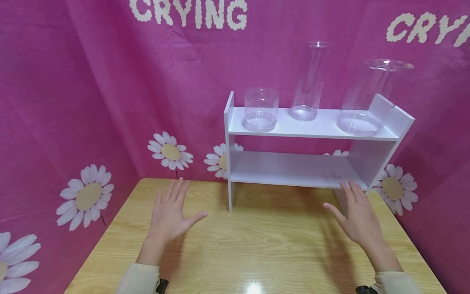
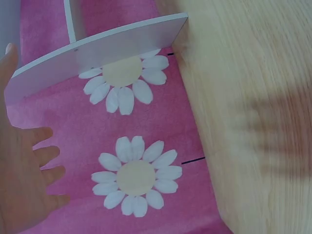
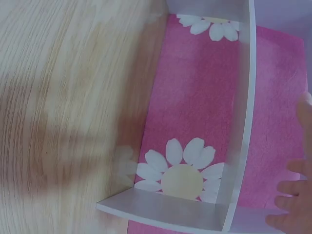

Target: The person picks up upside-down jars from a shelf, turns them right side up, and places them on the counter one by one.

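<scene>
Both hands hover above the wooden table with fingers spread and hold nothing. My left hand (image 1: 169, 216) is left of a white two-tier shelf (image 1: 293, 168), apart from it. Over the table's right side, my right hand (image 1: 358, 216) is in front of the shelf's right end; whether it touches cannot be told. On the shelf's top board stand a short, wide clear cylinder (image 1: 261, 110) at left, a tall, narrow clear cylinder (image 1: 307, 85) in the middle and a large clear cylinder with a flared rim (image 1: 361, 122) at right. The wrist views show no cylinders.
A pale wood-grain table (image 1: 264, 245) carries the shelf near its back edge. Behind and at both sides hangs a pink curtain (image 1: 110, 61) printed with white daisies and lettering. Raised end panels (image 1: 229, 110) flank the shelf's top board.
</scene>
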{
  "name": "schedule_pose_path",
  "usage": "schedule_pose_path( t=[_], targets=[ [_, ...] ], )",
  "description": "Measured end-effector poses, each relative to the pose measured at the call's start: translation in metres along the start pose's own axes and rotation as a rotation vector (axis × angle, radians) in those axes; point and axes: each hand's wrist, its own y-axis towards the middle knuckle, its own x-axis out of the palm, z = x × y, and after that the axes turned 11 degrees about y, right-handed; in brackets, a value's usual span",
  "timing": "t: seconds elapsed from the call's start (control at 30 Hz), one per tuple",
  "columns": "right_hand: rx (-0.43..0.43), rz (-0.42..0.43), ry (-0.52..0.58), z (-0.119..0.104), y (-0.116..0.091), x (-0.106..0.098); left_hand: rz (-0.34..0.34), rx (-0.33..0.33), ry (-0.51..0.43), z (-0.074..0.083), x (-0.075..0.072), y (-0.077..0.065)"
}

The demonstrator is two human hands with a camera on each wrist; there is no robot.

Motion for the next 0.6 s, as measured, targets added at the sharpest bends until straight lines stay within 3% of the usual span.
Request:
schedule_pose_path(
  t=[0.3,0.6],
  targets=[
    [0.038,0.037,0.041,0.016,0.003,-0.013,-0.011,0.030,-0.076,0.009,0.008,0.012],
    [0.104,0.203,0.109,0.039,0.008,-0.026,-0.022,0.104,-0.059,0.031,0.006,0.044]
  ],
)
